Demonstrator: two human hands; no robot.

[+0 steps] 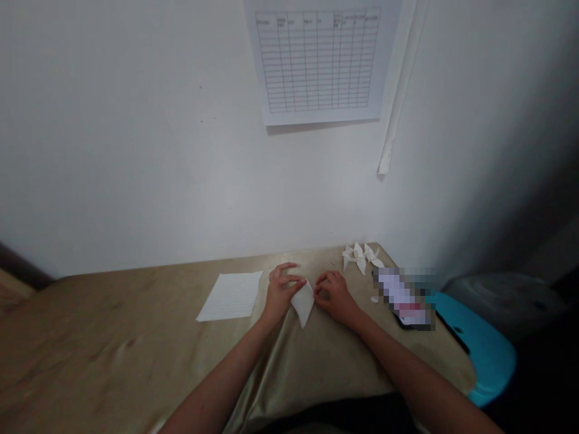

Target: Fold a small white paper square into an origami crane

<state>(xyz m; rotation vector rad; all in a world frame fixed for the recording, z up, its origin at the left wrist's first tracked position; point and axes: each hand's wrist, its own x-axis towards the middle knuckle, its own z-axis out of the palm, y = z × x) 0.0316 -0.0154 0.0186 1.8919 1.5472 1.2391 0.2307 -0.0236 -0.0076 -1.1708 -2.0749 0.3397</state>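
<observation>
Between my two hands is a small piece of folded white paper (303, 306), its pointed end turned toward me. My left hand (281, 290) grips its upper left side, with thumb and fingers closed on the edge. On the other side, my right hand (333, 294) pinches the right edge with bent fingers. Left of my hands lies a lined white paper sheet (231, 295), flat on the brownish-gold cloth (149, 337). Several folded white paper shapes (360, 258) with pointed tips sit together near the back right corner.
A phone (404, 301), blurred over, lies at the table's right edge, with a small white scrap (374, 299) beside it. A turquoise stool or chair (491, 355) stands at the right. A printed table sheet (319, 66) hangs on the white wall (136, 150) behind.
</observation>
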